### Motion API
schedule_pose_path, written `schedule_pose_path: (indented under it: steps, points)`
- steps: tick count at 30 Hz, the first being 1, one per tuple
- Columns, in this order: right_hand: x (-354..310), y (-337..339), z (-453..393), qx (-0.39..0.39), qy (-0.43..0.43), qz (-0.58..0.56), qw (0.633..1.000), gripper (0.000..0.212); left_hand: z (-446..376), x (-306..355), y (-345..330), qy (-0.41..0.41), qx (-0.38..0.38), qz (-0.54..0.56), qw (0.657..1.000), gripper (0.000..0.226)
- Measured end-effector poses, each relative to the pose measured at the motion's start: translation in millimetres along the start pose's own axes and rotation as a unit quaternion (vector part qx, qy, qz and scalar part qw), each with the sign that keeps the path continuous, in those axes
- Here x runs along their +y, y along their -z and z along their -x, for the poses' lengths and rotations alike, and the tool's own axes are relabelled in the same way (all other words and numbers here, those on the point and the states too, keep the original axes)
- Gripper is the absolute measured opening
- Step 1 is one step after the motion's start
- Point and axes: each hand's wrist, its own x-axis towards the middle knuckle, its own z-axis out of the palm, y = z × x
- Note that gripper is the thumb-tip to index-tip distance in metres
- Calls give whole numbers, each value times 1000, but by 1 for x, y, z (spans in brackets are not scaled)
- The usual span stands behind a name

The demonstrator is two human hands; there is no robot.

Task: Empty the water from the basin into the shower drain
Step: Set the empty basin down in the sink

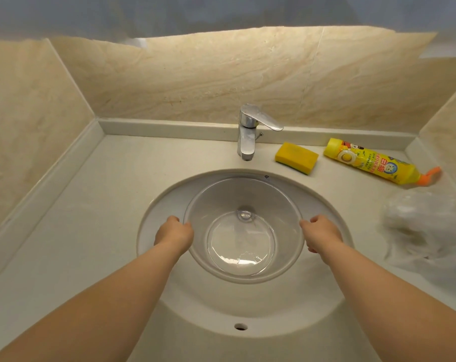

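A clear plastic basin (221,194) sits inside the white oval sink (159,205), with a little water pooled in its round bottom. My left hand (173,232) grips the basin's left rim. My right hand (322,235) grips the right rim. Both arms reach in from the bottom of the view. The sink's drain shows through the clear basin. No shower drain is in view.
A chrome tap (247,131) stands behind the sink. A yellow sponge (296,157) and a yellow detergent bottle (373,163) lying on its side rest on the counter at the right. A crumpled clear plastic bag (425,231) lies at the right edge. Tiled walls enclose three sides.
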Motion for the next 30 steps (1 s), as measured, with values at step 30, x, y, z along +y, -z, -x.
schedule_pose_path:
  steps: [30]
  points:
    - [-12, -14, 1, 9, 4, 52, 999, 30, -2, 2, -3, 25, -117, 166, 979, 32]
